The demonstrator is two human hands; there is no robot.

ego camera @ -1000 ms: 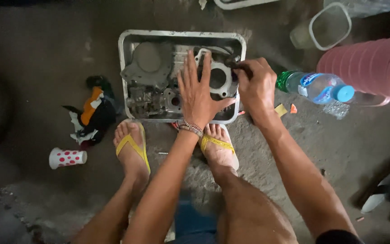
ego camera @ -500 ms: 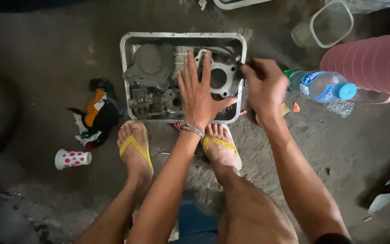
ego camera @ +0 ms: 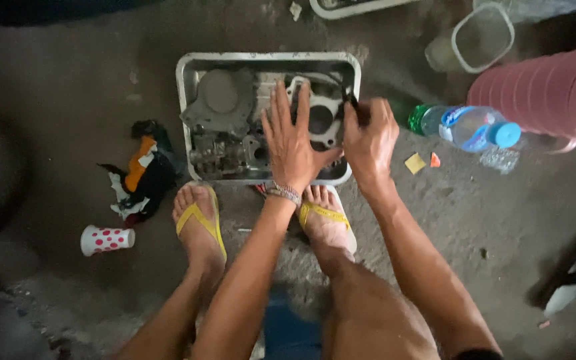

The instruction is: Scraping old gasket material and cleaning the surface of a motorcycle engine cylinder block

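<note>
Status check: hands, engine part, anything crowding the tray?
Left hand flat on engine part in metal tray. Right hand grips dark tool. Plastic bottle lies right of tray.

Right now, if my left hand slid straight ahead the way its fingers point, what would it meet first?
Probably the far wall of the metal tray; the left hand already lies flat on the engine part. Depth is uncertain.

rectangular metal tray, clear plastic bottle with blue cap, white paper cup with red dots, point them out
rectangular metal tray (ego camera: 188,67), head view, bare left rim
clear plastic bottle with blue cap (ego camera: 469,125), head view, labelled body
white paper cup with red dots (ego camera: 107,239), head view, side wall

Concrete floor (ego camera: 501,220): tray (ego camera: 188,100), bottle (ego camera: 468,125), cup (ego camera: 106,239).
</note>
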